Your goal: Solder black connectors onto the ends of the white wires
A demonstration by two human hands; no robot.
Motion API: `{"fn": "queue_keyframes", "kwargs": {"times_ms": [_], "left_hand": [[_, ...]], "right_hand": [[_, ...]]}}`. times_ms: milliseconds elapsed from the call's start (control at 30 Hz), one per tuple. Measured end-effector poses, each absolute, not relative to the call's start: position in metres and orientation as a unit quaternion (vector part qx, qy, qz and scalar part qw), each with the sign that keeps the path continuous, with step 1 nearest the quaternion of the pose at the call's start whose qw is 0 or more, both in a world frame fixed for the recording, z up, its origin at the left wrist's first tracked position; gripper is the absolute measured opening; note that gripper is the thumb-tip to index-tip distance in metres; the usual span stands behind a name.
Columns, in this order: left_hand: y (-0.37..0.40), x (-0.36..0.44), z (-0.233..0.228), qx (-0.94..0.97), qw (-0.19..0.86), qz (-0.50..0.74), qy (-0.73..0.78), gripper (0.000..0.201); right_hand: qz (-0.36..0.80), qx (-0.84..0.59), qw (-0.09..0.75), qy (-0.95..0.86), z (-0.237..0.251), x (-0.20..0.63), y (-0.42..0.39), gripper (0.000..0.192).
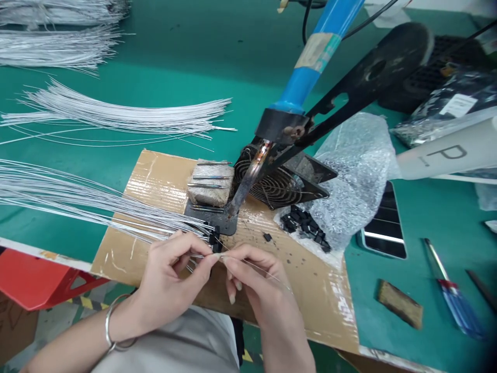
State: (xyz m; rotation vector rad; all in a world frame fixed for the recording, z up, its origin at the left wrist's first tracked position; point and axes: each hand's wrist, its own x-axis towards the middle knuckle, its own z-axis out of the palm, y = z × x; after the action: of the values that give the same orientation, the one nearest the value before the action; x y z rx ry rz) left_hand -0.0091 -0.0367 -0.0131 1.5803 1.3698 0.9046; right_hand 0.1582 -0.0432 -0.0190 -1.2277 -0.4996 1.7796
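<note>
My left hand (pixel 176 277) is closed in a pinch, thumb against forefinger, on the end of a white wire. Fingertip to fingertip with it, my right hand (pixel 260 285) pinches a thin wire strand (pixel 267 273) that trails back over its fingers. The exact spot where the two meet is hidden by the fingertips. Just behind my left hand, a bundle of white wires (pixel 97 199) ends in small black connectors (pixel 213 238). Beyond my hands, a blue-handled soldering iron (pixel 303 83) is held in a black stand, its tip pointing down at a dark plate (pixel 229 225).
Cardboard (pixel 310 300) covers the bench front. A wrapped block (pixel 212 184) carries metal pins. Behind are a black fan (pixel 279 181), black pieces (pixel 305 225) on bubble wrap (pixel 353 176), and more white wires (pixel 128 116). At right lie a phone (pixel 384 223) and screwdriver (pixel 456 300).
</note>
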Motion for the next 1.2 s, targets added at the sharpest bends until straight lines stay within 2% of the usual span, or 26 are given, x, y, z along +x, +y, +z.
{"fn": "queue_keyframes", "kwargs": {"times_ms": [300,833,1200], "left_hand": [[-0.037,-0.007,-0.018,0.597,0.439,0.378,0.555,0.015],[-0.036,-0.008,-0.014,0.621,0.428,0.352,0.554,0.016],[-0.039,-0.001,-0.019,0.585,0.44,0.394,0.556,0.016]], "right_hand": [[0.718,-0.461,0.482,-0.197,-0.032,0.152,-0.051,0.021],[0.723,-0.481,0.46,-0.183,-0.024,0.155,-0.048,0.021],[0.722,-0.428,0.512,-0.183,-0.041,0.15,-0.055,0.013]]}}
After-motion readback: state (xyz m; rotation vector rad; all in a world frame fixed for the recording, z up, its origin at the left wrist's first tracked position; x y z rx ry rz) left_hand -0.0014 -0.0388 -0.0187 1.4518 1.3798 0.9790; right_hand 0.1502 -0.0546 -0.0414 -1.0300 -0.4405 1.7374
